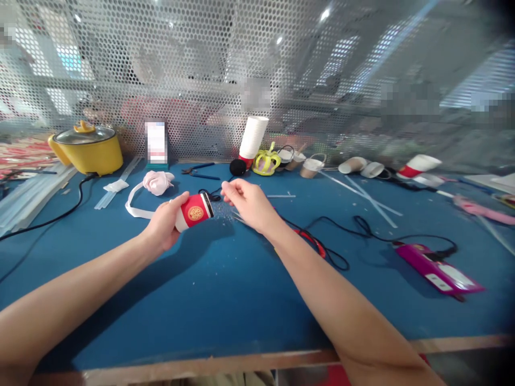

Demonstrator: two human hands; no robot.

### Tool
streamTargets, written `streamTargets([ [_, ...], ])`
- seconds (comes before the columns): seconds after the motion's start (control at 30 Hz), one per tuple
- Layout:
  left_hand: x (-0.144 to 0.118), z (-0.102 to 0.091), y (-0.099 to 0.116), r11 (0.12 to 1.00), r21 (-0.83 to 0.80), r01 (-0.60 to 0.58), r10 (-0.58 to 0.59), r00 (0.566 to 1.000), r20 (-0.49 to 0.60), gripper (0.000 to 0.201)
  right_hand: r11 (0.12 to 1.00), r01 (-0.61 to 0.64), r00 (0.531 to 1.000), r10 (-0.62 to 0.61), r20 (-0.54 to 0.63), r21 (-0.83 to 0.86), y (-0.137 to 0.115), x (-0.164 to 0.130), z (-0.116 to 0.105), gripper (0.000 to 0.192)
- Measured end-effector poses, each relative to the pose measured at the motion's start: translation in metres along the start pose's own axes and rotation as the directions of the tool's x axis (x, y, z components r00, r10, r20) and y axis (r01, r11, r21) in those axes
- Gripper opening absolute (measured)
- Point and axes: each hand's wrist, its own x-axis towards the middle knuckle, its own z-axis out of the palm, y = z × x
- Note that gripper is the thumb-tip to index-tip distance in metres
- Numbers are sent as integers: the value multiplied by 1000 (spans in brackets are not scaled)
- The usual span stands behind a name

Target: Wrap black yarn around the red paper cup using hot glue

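Note:
My left hand (166,221) is wrapped round a red and white paper cup (195,213) with a gold emblem and a black band at its rim. The cup lies tilted on its side, mouth toward the right. Just right of that mouth, apart from it, my right hand (244,199) is closed in a pinch; whatever its fingers hold, if anything, is too small to make out. Behind the cup rests a thin black cord (211,195). A pale pink ribbon rose (157,182) with a trailing ribbon lies left of the cup. Small clear bits are scattered between the hands.
At the back stand a yellow pot (93,153), a phone (156,143), blue-handled pliers (197,171), stacked white cups (254,136) and a yellow pumpkin-shaped basket (266,161). Glue sticks (40,198) lie left. A purple power strip (436,268) with a black cable sits right.

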Motion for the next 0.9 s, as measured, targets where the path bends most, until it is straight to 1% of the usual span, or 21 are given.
streamTargets([
  [0.1, -1, 0, -2, 1000, 23, -14, 14, 1000, 3, 20, 997, -26, 982, 13, 186, 67, -7, -11, 0, 31],
  [0.17, -3, 1, -2, 999, 38, -14, 14, 1000, -3, 21, 994, -44, 965, 16, 260, 101, -8, -16, 2, 27],
  [0.27, -7, 3, -2, 998, 58, -9, 9, 1000, -2, 18, 993, -21, 962, -12, 271, 116, -7, -21, 5, 24],
  [0.37, -9, 3, -3, 997, 77, -12, 12, 1000, 6, 17, 996, 3, 971, -25, 239, 91, -6, -23, 8, 22],
  [0.47, -10, 3, -5, 996, 87, -19, 19, 1000, 7, 19, 995, -3, 976, -20, 215, 103, -5, -24, 10, 21],
  [0.53, -9, 2, -6, 995, 99, -26, 27, 1000, -1, 22, 987, -37, 974, 0, 227, 157, -4, -25, 11, 22],
  [0.6, -8, 1, -8, 992, 112, -51, 50, 999, 7, 26, 964, -106, 963, 38, 268, 244, -3, -25, 10, 27],
  [0.67, -8, 0, -10, 987, 131, -98, 93, 995, 48, 28, 921, -189, 947, 79, 311, 340, -1, -24, 8, 37],
  [0.77, -9, -4, -14, 955, 214, -208, 173, 970, 172, 30, 846, -285, 932, 135, 337, 450, 0, -23, 8, 44],
  [0.83, -10, -7, -17, 897, 314, -312, 228, 934, 275, 32, 809, -315, 932, 165, 323, 496, 3, -25, 11, 41],
  [0.9, -11, -10, -18, 817, 402, -413, 270, 890, 367, 32, 797, -296, 945, 166, 280, 526, 6, -29, 13, 38],
])
